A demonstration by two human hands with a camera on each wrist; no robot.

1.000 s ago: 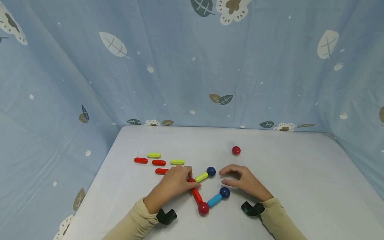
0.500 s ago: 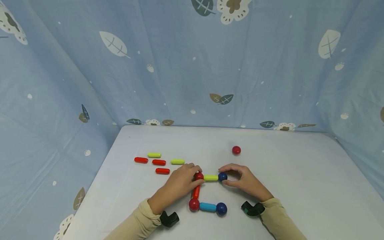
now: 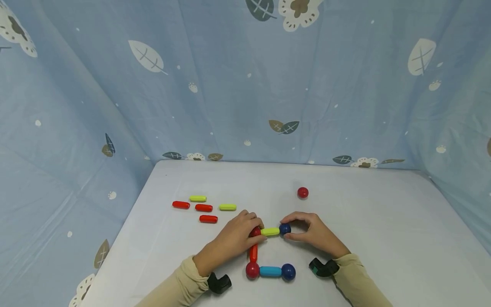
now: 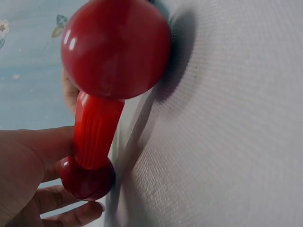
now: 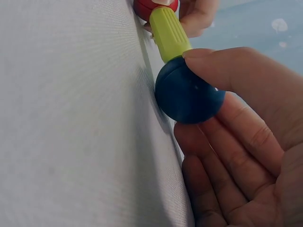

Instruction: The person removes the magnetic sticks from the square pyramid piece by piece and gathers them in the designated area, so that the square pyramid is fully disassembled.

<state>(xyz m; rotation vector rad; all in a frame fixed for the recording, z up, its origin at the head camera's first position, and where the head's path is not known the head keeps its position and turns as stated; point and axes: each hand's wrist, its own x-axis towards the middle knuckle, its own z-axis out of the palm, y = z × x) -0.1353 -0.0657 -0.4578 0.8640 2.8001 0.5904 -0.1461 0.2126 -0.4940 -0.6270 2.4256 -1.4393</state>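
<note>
An open-sided chain of balls and rods lies on the white table. My left hand (image 3: 235, 234) pinches the far red ball (image 4: 87, 178) between thumb and fingers. From that ball a yellow-green rod (image 3: 270, 231) leads right to a dark blue ball (image 5: 189, 92), which the thumb and fingers of my right hand (image 3: 318, 233) pinch. A red rod (image 4: 97, 130) runs from the far red ball toward the body, to the near red ball (image 3: 252, 270). There a light blue rod (image 3: 270, 271) joins it to a second dark blue ball (image 3: 288, 272).
Loose red rods (image 3: 208, 219) and two yellow-green rods (image 3: 228, 207) lie left of the chain. A single red ball (image 3: 303, 192) sits farther back. A blue patterned curtain (image 3: 245, 85) hangs behind and beside the table (image 3: 383, 213).
The chain has turned, so its yellow-green and light blue rods now point right. My right hand has taken hold of the far blue ball. Lately the whole chain slid slightly toward the body.
</note>
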